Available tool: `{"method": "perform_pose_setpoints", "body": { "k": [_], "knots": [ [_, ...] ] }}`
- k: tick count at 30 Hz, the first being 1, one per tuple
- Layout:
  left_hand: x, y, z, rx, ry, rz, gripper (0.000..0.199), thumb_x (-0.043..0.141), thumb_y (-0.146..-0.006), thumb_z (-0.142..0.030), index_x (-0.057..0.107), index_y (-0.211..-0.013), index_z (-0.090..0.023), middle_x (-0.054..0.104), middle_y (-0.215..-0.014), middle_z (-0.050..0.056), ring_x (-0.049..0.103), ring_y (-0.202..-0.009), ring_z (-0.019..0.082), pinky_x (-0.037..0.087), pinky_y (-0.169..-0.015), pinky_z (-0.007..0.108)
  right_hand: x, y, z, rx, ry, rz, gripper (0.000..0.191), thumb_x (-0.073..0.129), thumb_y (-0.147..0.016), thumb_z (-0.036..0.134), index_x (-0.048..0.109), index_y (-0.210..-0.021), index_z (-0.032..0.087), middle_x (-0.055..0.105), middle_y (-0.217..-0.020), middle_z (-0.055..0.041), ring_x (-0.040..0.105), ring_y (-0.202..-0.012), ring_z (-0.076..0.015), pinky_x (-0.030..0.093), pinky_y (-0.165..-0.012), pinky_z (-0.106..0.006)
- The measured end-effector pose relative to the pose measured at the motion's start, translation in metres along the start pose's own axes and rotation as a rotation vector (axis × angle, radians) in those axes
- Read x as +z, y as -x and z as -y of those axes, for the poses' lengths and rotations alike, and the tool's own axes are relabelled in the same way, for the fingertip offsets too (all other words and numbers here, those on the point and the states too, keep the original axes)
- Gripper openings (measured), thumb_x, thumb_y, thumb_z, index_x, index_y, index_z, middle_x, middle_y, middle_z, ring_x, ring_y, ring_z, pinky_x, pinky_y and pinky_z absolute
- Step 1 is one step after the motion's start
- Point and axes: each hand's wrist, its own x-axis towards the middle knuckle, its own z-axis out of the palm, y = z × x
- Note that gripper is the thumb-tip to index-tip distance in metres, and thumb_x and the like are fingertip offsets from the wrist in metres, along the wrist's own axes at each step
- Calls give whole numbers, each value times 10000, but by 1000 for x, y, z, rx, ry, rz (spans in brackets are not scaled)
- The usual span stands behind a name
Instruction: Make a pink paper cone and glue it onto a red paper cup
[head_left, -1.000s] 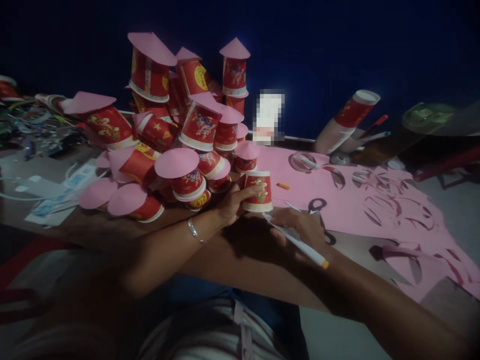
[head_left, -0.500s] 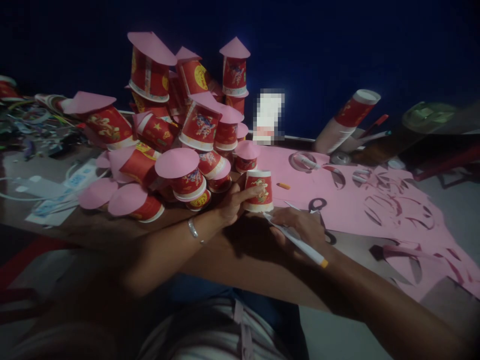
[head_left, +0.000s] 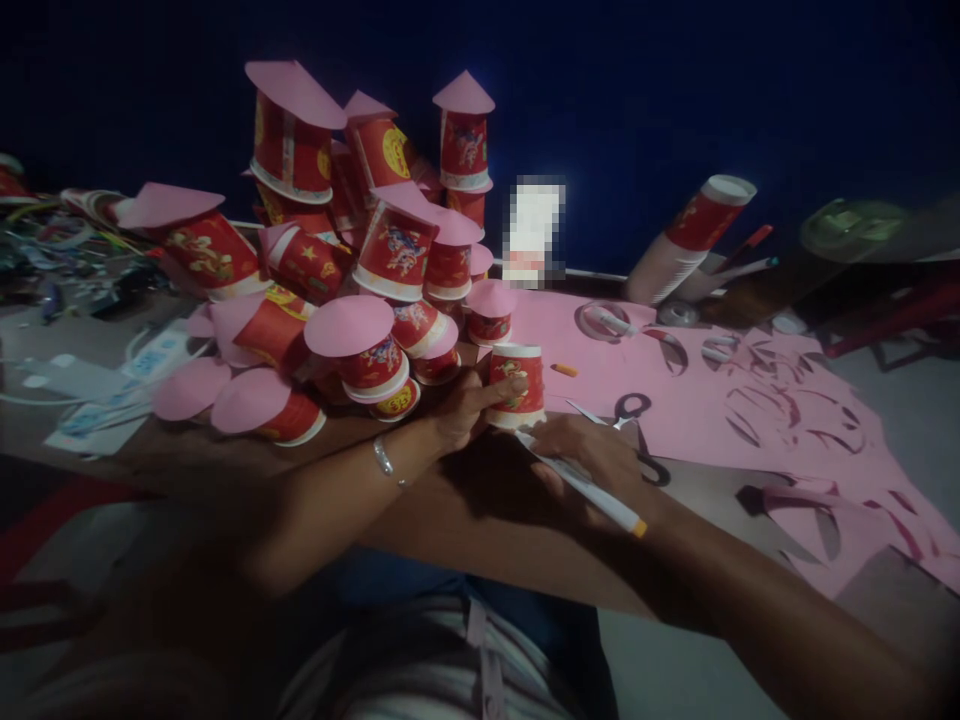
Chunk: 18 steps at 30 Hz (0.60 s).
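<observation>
My left hand (head_left: 463,408) is closed round a red paper cup (head_left: 519,380) with a yellow-and-white figure on it. The cup is upside down, its white rim at the bottom. In my right hand (head_left: 592,455) is a white marker (head_left: 600,498) with an orange end, slanting towards the cup's rim; whether its tip touches is too small to tell. An orange cap (head_left: 565,370) lies on the pink paper (head_left: 570,325) beyond the cup. Black-handled scissors (head_left: 626,422) lie just past my right hand.
Left of the cup stand and lean several red cups with pink cone tops (head_left: 349,326). A tilted stack of cups (head_left: 694,235) is at the back right. Pink paper scraps (head_left: 799,400) lie to the right, and a tangle of wires (head_left: 75,240) sits far left.
The view has shifted slightly. The marker's tip end has moved a little left along the cup's lower rim, and my right hand has shifted left, uncovering more of the scissors.
</observation>
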Motion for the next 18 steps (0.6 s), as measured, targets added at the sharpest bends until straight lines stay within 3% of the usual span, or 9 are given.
{"method": "perform_pose_setpoints", "body": {
  "k": [8, 13, 18],
  "knots": [
    [1, 0, -2, 24, 2, -66, 492, 918, -678, -418, 648, -1014, -181, 689, -830, 19, 656, -701, 169, 549, -698, 329, -8, -8, 7, 95, 115, 15, 121, 596, -1009, 241, 686, -937, 205, 760, -755, -21, 730, -655, -150, 579, -649, -250],
    [0, 0, -2, 6, -5, -63, 460, 879, -700, -432, 641, -1010, -189, 647, -761, -2, 595, -601, 138, 491, -595, 285, -5, -8, 5, 41, 97, -42, 67, 620, -1007, 246, 672, -978, 214, 748, -757, -3, 709, -645, -144, 552, -632, -254],
    [0, -1, -1, 38, 33, -69, 472, 882, -675, -398, 645, -1024, -187, 694, -833, 23, 654, -707, 167, 539, -682, 307, -5, -10, 5, 44, 101, -15, 95, 598, -1029, 247, 664, -973, 207, 763, -780, -21, 738, -682, -151, 557, -636, -245]
  ]
}}
